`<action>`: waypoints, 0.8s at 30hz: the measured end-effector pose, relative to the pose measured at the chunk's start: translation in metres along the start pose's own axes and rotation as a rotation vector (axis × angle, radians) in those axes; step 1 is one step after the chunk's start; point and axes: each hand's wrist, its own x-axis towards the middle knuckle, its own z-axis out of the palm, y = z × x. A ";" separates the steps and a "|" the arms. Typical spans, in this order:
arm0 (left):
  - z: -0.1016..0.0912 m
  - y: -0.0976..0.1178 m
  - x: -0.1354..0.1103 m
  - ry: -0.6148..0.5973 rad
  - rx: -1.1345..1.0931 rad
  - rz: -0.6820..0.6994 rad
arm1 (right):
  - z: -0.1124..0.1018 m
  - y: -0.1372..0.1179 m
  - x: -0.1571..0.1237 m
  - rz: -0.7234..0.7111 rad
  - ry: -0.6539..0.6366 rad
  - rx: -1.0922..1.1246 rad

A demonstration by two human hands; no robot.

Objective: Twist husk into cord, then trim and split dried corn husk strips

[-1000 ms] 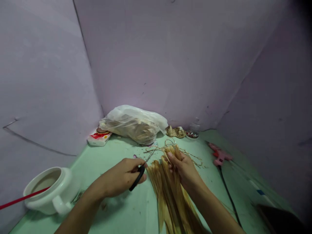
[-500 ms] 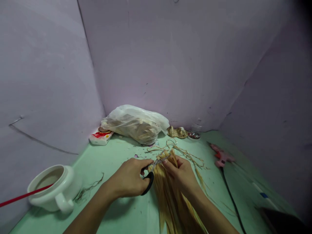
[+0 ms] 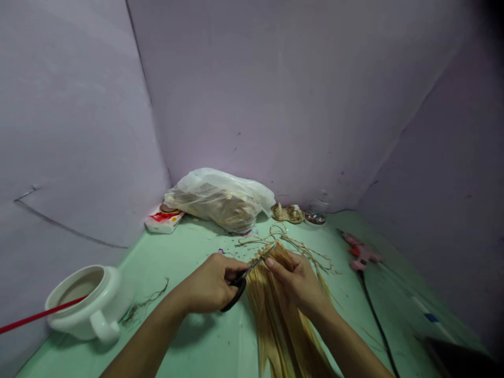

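Note:
My left hand (image 3: 210, 286) is closed round the black handles of a pair of scissors (image 3: 244, 278). The blades point up and to the right, into the top of a bundle of pale dried straw strips (image 3: 275, 320). My right hand (image 3: 296, 281) lies on the bundle and pinches its upper strands beside the blade tips. The bundle runs from the hands down to the bottom edge of the view, flat on the green table (image 3: 205, 341).
A white ceramic pot (image 3: 88, 304) with a red stick stands at the left. A plastic bag of straw (image 3: 220, 199), a red-and-white box (image 3: 163, 220), woven pieces (image 3: 287, 213) and a small dish (image 3: 315, 217) line the back wall. A pink glue gun (image 3: 360, 253) with black cord lies right.
My left hand swung the scissors from beside the bundle to its top end, and the blades now meet the strands held by my right hand. The view shifted slightly.

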 end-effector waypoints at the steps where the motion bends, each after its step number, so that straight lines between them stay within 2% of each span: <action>1: 0.000 -0.001 0.000 0.002 -0.005 -0.018 | -0.001 0.000 0.001 -0.003 0.002 -0.002; 7: -0.002 -0.007 0.000 0.016 -0.031 -0.159 | -0.005 0.004 0.004 0.020 -0.026 0.019; 13: -0.009 -0.003 -0.004 -0.061 -0.054 -0.096 | -0.006 0.017 0.004 0.054 -0.123 0.071; 17: -0.008 0.000 -0.005 -0.078 -0.030 -0.053 | -0.004 0.014 0.003 0.027 -0.162 0.018; 24: -0.003 -0.005 -0.002 -0.059 -0.134 -0.164 | 0.003 0.008 -0.001 0.045 -0.186 0.013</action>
